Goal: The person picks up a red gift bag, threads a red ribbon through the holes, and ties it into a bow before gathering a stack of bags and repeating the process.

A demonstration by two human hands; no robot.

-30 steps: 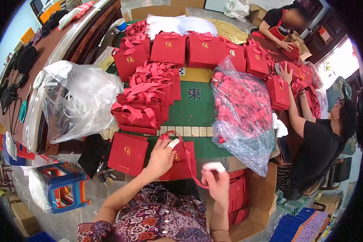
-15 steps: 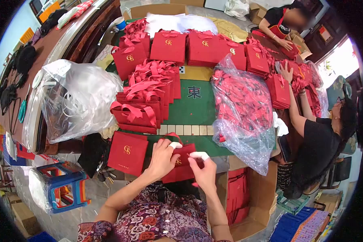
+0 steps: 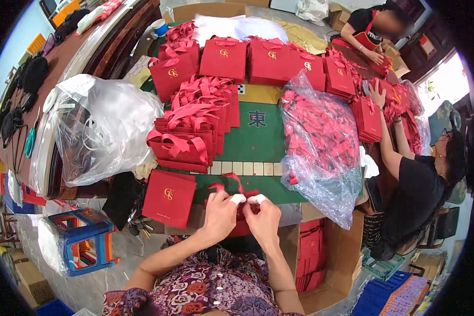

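My left hand (image 3: 219, 215) and my right hand (image 3: 263, 219) meet over a flat red paper gift bag (image 3: 239, 227) at the near edge of the green table (image 3: 258, 142). Both pinch it, with white-taped fingertips touching. A red ribbon handle (image 3: 231, 182) loops up from the bag just beyond my fingers. The bag itself is mostly hidden under my hands. Another flat red bag with a gold logo (image 3: 168, 198) lies just left of my left hand.
A stack of finished red bags with ribbons (image 3: 195, 126) sits ahead left; a clear sack of red ribbons (image 3: 321, 142) is ahead right. A clear plastic bag (image 3: 102, 126) is far left. Two other people (image 3: 421, 184) work at the right side. An open carton (image 3: 321, 263) stands below right.
My right hand came in from lower right, drawing the ribbon, and now meets my left hand on the bag. The ribbon loop has shrunk to a small handle above the bag.
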